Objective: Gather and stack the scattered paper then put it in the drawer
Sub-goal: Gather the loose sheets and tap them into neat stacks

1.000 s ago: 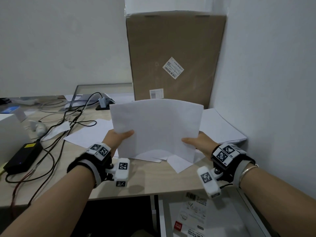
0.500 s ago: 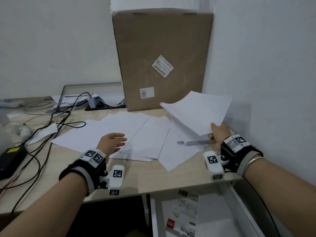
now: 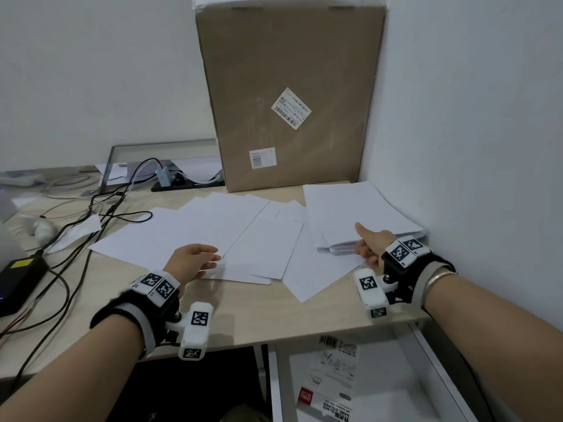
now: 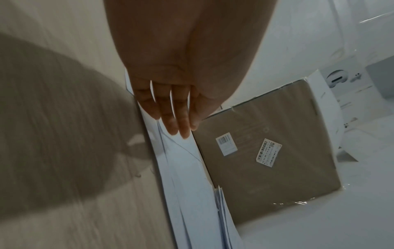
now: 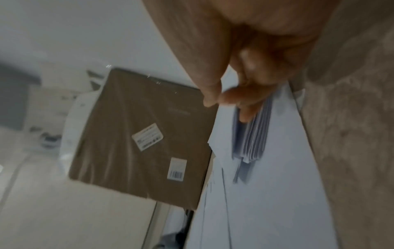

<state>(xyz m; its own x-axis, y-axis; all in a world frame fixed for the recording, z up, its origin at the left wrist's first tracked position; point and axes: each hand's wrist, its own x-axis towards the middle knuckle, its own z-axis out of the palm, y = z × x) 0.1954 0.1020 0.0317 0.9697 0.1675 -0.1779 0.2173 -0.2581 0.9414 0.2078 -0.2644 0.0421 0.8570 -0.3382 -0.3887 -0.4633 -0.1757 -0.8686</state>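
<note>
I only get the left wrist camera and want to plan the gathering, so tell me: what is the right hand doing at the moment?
Observer: The right hand holds the near edge of the paper stack beside the wall, thumb on top.
Operator: Is the drawer open?
Observer: Yes, the drawer stands open under the desk, below the right wrist.
Operator: How much paper is left to gather?
Observer: Several overlapping loose sheets lie fanned out between the cables and the stack.
</note>
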